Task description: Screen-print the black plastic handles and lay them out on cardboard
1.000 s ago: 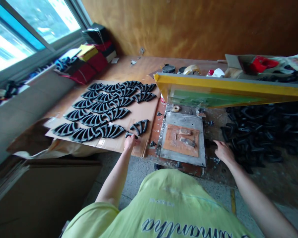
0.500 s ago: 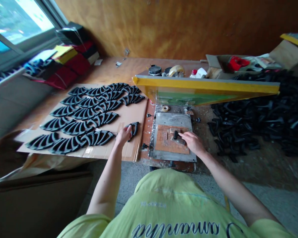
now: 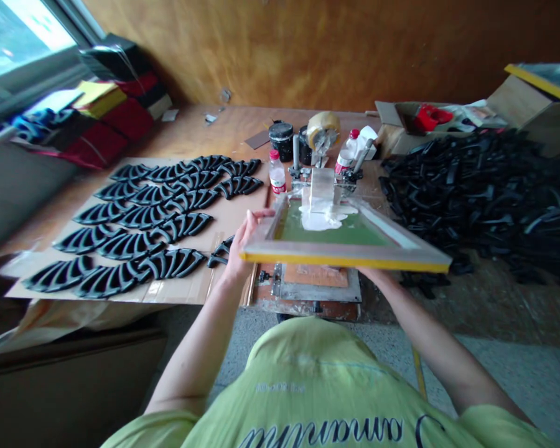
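A screen printing frame (image 3: 350,254) with yellow tape on its near edge is tilted over the metal base plate (image 3: 354,287). My left hand (image 3: 245,244) grips its left side, with fingers along the outer edge. White ink (image 3: 320,219) lies on the green mesh (image 3: 287,231), under a squeegee (image 3: 322,186). Most of my right hand (image 3: 372,274) is hidden beneath the frame's near edge, so its fingers and anything in them do not show. Beside my left hand, black curved handles (image 3: 220,252) lie on the cardboard (image 3: 236,214), partly covered by that hand.
Rows of black handles (image 3: 135,227) fill the cardboard on the left. A heap of black handles (image 3: 476,199) is on the right. Behind the frame stand bottles (image 3: 277,174), an ink tub (image 3: 280,140) and a tape roll (image 3: 323,129). An open carton (image 3: 404,134) sits farther right.
The raised screen frame has swung down toward me, covering much of the base plate. My left hand has left the black handle for the frame; my right hand has gone under it.
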A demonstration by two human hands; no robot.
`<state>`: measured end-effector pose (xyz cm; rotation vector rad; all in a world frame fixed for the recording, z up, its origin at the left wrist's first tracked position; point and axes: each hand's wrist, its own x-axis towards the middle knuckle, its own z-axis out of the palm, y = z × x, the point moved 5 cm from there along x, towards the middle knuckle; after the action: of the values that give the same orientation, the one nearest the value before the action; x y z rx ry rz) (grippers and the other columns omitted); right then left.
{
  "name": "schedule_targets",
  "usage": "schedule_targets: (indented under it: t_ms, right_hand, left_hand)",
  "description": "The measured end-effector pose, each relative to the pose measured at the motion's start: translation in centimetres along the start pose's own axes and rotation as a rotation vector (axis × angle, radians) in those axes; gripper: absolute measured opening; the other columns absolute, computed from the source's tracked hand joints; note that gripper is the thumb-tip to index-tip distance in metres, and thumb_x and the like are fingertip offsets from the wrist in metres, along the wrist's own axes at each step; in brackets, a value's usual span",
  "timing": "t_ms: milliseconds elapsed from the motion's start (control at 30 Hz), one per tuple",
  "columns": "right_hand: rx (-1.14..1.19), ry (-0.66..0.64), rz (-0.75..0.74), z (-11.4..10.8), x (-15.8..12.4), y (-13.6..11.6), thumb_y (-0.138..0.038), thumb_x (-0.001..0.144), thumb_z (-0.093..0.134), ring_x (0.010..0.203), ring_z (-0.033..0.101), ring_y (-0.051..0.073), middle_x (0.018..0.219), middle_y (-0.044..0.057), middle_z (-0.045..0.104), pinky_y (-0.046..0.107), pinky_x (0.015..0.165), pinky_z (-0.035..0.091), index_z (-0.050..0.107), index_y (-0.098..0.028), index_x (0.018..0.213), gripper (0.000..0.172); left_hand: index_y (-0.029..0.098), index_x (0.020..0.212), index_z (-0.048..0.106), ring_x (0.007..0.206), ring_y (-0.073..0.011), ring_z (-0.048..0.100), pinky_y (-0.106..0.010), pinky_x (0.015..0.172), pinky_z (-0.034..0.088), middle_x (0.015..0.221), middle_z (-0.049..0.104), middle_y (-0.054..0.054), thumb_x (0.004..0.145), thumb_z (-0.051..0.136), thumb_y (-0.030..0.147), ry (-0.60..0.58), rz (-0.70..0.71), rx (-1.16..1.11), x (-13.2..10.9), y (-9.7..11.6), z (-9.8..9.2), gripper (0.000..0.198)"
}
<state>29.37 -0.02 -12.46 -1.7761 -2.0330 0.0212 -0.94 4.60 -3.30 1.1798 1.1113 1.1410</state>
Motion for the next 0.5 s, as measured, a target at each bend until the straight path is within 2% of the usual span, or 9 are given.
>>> schedule_targets:
  t_ms: [33, 67, 100, 133, 167, 233, 300, 400, 500]
  right_hand:
    - [-0.008, 0.051, 0.066, -1.0, 0.5, 1.5, -0.02, 0.099, 0.041, 0.074, 0.066, 0.014, 0.081, 0.004, 0.072, 0.026, 0.071, 0.058, 0.073, -0.011, 0.096, 0.034]
    - [-0.017, 0.089, 0.115, -1.9, 1.1, 2.6, -0.021, 0.099, 0.037, 0.074, 0.066, 0.015, 0.082, 0.005, 0.072, 0.027, 0.071, 0.059, 0.073, -0.009, 0.097, 0.038]
    - [-0.017, 0.117, 0.142, -2.6, 1.9, 3.2, -0.022, 0.099, 0.039, 0.076, 0.067, 0.016, 0.089, 0.008, 0.072, 0.03, 0.074, 0.059, 0.07, -0.005, 0.108, 0.037]
    - [-0.004, 0.14, 0.149, -3.1, 2.8, 3.3, -0.023, 0.097, 0.045, 0.082, 0.068, 0.018, 0.1, 0.011, 0.071, 0.033, 0.079, 0.059, 0.068, -0.006, 0.115, 0.034]
    - [0.017, 0.153, 0.132, -3.3, 3.8, 2.7, -0.023, 0.094, 0.053, 0.092, 0.068, 0.021, 0.113, 0.014, 0.068, 0.038, 0.086, 0.058, 0.064, -0.01, 0.125, 0.035]
    - [0.056, 0.123, 0.034, -3.1, 6.0, 0.2, -0.024, 0.086, 0.067, 0.116, 0.059, 0.028, 0.136, 0.018, 0.054, 0.047, 0.1, 0.051, 0.053, -0.015, 0.139, 0.056]
    - [0.046, 0.015, -0.086, -1.8, 7.7, -3.2, -0.025, 0.081, 0.074, 0.128, 0.049, 0.034, 0.142, 0.018, 0.048, 0.051, 0.106, 0.044, 0.049, -0.015, 0.14, 0.065]
    - [-0.018, -0.206, -0.181, 0.8, 8.4, -6.9, -0.025, 0.083, 0.072, 0.116, 0.054, 0.032, 0.12, 0.016, 0.062, 0.047, 0.098, 0.046, 0.061, -0.014, 0.119, 0.039]
    - [-0.063, -0.358, -0.196, 2.5, 6.4, -8.0, -0.024, 0.089, 0.064, 0.097, 0.062, 0.026, 0.1, 0.012, 0.069, 0.037, 0.084, 0.049, 0.066, -0.016, 0.1, 0.014]
  left_hand:
    - [0.019, 0.105, 0.067, 0.062, -0.0135, 0.059, -0.024, 0.054, 0.045, 0.077, 0.063, -0.002, 0.085, 0.049, 0.071, -0.013, -0.07, 0.022, -1.1, -1.7, -0.5, 0.058]
    - [0.02, 0.106, 0.068, 0.06, -0.0129, 0.057, -0.023, 0.051, 0.043, 0.076, 0.063, -0.001, 0.083, 0.055, 0.069, -0.028, -0.143, 0.044, -2.2, -3.6, -1.0, 0.056]
    - [0.02, 0.111, 0.067, 0.059, -0.0124, 0.056, -0.023, 0.05, 0.042, 0.075, 0.063, 0.0, 0.081, 0.06, 0.066, -0.042, -0.213, 0.059, -3.1, -5.6, -1.3, 0.055]
    - [0.021, 0.119, 0.065, 0.058, -0.0124, 0.056, -0.022, 0.049, 0.041, 0.074, 0.063, 0.0, 0.079, 0.065, 0.062, -0.058, -0.273, 0.065, -3.9, -7.7, -1.5, 0.058]
    - [0.021, 0.129, 0.059, 0.058, -0.013, 0.057, -0.022, 0.05, 0.042, 0.073, 0.064, 0.001, 0.077, 0.068, 0.06, -0.069, -0.318, 0.059, -4.4, -9.7, -1.6, 0.066]
    - [0.021, 0.145, 0.044, 0.062, -0.015, 0.061, -0.023, 0.054, 0.045, 0.073, 0.064, 0.002, 0.074, 0.071, 0.056, -0.082, -0.369, 0.043, -4.8, -13.3, -1.6, 0.084]
    - [0.02, 0.15, 0.036, 0.066, -0.0161, 0.063, -0.024, 0.058, 0.048, 0.073, 0.065, 0.002, 0.075, 0.07, 0.054, -0.075, -0.377, 0.053, -4.7, -16.0, -1.7, 0.089]
    - [0.021, 0.145, 0.045, 0.068, -0.016, 0.064, -0.024, 0.061, 0.049, 0.077, 0.067, 0.001, 0.077, 0.068, 0.052, -0.047, -0.372, 0.123, -4.2, -18.0, -2.1, 0.078]
    - [0.022, 0.139, 0.053, 0.068, -0.0162, 0.065, -0.024, 0.06, 0.049, 0.079, 0.07, -0.001, 0.077, 0.068, 0.049, -0.044, -0.378, 0.167, -4.1, -18.4, -2.5, 0.069]
